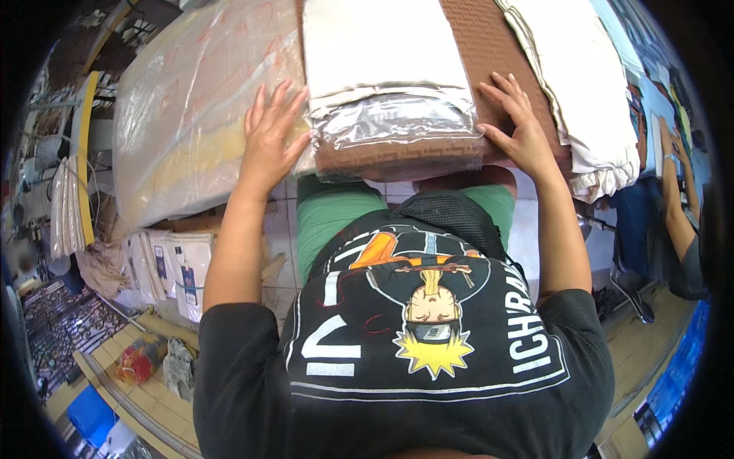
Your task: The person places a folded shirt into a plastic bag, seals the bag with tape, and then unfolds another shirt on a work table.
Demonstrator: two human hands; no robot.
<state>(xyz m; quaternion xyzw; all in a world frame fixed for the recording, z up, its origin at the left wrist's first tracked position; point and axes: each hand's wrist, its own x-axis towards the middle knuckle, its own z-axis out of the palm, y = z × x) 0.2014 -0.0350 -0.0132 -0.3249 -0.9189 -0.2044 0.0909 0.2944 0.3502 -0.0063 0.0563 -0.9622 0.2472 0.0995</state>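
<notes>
My left hand (274,144) and right hand (524,131), fingers wide, flank white cloth (386,46), already folded, clear plastic (397,122) apparently still loose in front.

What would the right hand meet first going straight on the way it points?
Probably the brown geometric-patterned cover ahead of the right hand; the middle folded white cloth lies just left of that line. Depth is unclear; the hand may already touch the cover.

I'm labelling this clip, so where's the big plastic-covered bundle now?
In the head view, the big plastic-covered bundle lies at the upper left, just left of a folded white cloth, with the left hand over its right edge.
</notes>
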